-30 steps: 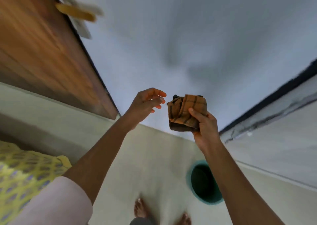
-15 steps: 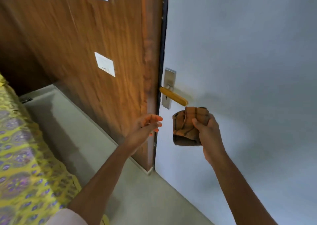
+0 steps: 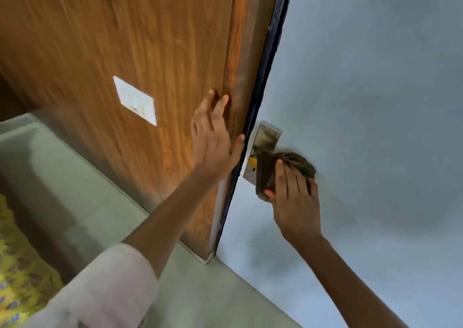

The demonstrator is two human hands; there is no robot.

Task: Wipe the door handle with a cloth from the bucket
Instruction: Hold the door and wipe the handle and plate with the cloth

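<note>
Brown checked cloth pressed over the door handle, wipe under way.

Wrapped in the right hand (image 3: 294, 197), the brown checked cloth (image 3: 280, 167) covers nearly all of the yellow lever door handle (image 3: 251, 161), of which only the inner end shows against the brushed metal backplate (image 3: 266, 137) on the pale grey door (image 3: 363, 102). The left hand (image 3: 213, 137) lies flat with fingers spread on the wood-grain panel (image 3: 112, 39) beside the door's dark edge, gripping nothing. No bucket is in view. My judgement of the risks: downward pressure could turn the lever and swing the door, so the cloth slips off; the bunched folds may pass over the underside and the end by the plate, leaving them unwiped; and the left thumb sits just beside the door's edge, where a moving door might pinch it.
</note>
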